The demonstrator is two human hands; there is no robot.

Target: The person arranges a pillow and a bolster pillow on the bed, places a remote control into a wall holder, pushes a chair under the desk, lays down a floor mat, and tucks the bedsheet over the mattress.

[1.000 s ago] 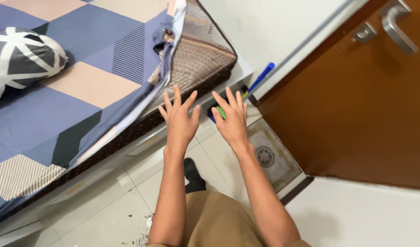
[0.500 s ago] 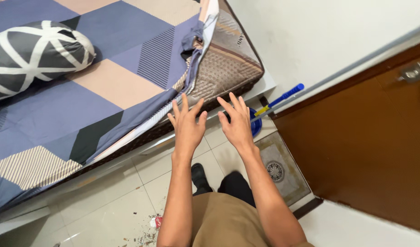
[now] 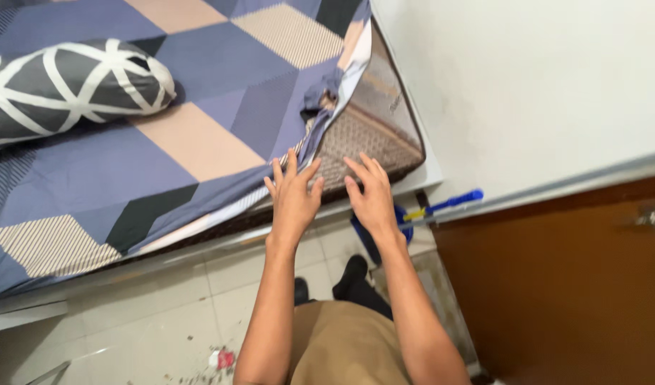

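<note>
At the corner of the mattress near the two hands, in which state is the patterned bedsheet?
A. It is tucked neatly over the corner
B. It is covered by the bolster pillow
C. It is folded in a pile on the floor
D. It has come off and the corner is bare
D: the bedsheet is pulled back, so the brown mattress corner lies bare in front of the left hand and right hand, both open.

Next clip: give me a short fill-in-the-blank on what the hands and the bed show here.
1. Both hands, the left hand and right hand, are ____, holding nothing.
2. The bolster pillow lies on the ____.
3. At the mattress corner the bedsheet has come ____.

Missing words: open; bed; off
</note>
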